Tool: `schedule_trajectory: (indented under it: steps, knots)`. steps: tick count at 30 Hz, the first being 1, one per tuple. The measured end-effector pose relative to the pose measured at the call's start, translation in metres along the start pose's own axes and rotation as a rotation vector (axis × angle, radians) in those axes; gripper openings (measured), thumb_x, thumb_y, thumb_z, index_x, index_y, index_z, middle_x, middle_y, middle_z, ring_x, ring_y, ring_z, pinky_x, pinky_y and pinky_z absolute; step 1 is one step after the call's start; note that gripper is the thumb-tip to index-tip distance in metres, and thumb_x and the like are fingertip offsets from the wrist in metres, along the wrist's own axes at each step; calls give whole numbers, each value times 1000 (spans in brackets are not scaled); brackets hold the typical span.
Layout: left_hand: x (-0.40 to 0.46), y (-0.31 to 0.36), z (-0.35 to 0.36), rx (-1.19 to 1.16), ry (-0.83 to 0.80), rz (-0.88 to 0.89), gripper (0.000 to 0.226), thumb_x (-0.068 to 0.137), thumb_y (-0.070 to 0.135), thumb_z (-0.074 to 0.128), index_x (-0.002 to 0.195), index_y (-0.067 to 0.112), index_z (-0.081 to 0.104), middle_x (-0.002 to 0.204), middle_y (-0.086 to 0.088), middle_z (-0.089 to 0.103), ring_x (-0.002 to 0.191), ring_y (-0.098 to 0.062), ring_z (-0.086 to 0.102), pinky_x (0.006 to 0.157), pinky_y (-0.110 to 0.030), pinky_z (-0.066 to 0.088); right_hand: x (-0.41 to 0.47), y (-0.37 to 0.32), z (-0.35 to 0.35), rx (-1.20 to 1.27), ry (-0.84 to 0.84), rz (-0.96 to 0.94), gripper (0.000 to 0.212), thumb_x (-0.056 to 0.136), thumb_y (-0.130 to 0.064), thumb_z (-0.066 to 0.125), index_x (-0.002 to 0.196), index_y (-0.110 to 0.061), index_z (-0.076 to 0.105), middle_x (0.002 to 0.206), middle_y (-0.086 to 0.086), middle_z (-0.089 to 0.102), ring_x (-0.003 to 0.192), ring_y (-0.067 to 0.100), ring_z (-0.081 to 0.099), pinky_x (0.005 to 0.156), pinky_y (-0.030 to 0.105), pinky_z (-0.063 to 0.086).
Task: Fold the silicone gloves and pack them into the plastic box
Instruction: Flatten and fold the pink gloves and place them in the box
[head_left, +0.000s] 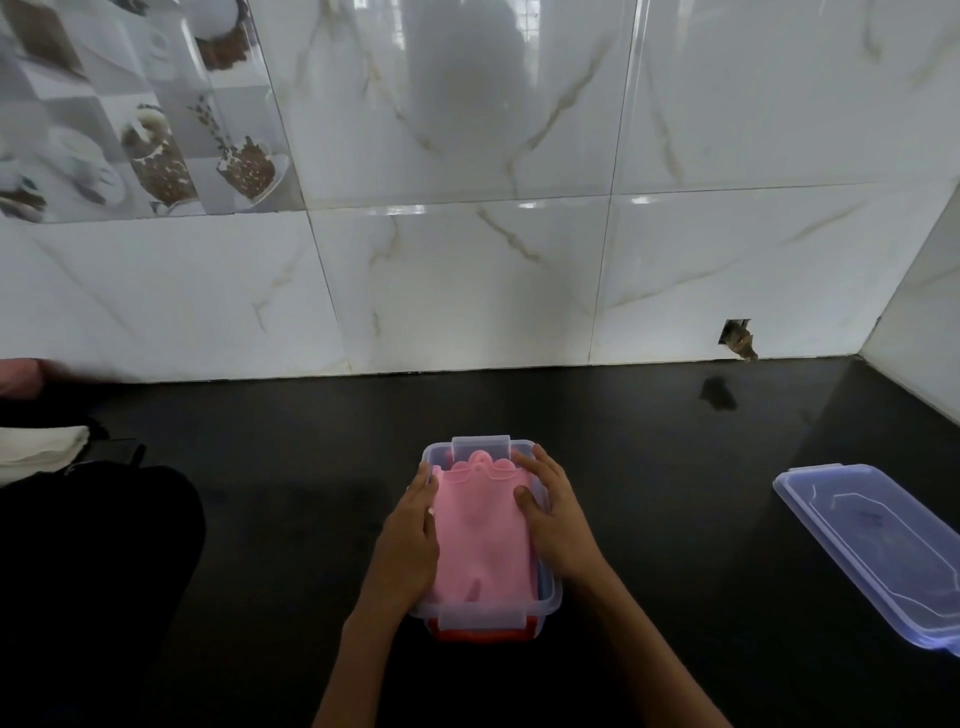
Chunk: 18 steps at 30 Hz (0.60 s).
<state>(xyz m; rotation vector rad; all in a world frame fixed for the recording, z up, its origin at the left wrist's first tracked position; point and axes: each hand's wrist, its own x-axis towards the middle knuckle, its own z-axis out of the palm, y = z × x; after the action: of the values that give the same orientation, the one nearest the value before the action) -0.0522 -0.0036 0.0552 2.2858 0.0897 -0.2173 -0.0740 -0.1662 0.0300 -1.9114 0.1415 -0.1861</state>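
Observation:
A clear plastic box stands on the black counter in front of me. A folded pink silicone glove lies inside it on top, and something red shows through the box's near wall underneath. My left hand lies flat along the box's left rim with straight fingers against the glove's edge. My right hand rests on the glove's right side, fingers spread and pressing down. The box's clear lid lies apart on the counter at the right.
White marble tiles form the wall behind the black counter, with a side wall at the far right. A white folded cloth and dark items sit at the left edge. A small hole breaks the wall tile low on the right.

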Motion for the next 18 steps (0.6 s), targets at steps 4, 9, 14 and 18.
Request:
schedule_trajectory:
  steps: [4,9,14,18]
  knots:
    - [-6,-2,-8,251,61,223,50,98,21,43,145,17,27,155,-5,28,144,-22,23,117,-41,22,0,-1,-4,108,-71,-47,36,96,-41,43,131,-44,37,148,-11,27,132,10,37,108,40,39]
    - [-10,55,19,166,157,486,45,98,11,40,143,11,34,154,-2,31,145,-16,19,117,-29,18,-5,16,-58,97,92,-9,38,100,-29,37,138,-30,39,145,-14,34,130,-3,30,105,19,29]
    - [-26,125,108,68,-144,701,50,100,14,34,148,14,21,158,4,17,146,-10,10,118,-27,15,-39,42,-146,-11,402,77,35,100,-23,39,134,-25,46,139,-12,42,131,0,36,112,19,26]
    - [-52,163,199,-31,-446,726,55,98,11,39,149,11,18,159,-1,14,147,-14,12,119,-32,16,-78,68,-218,-134,621,202,34,99,-17,40,132,-16,47,136,-5,48,130,7,42,108,15,27]
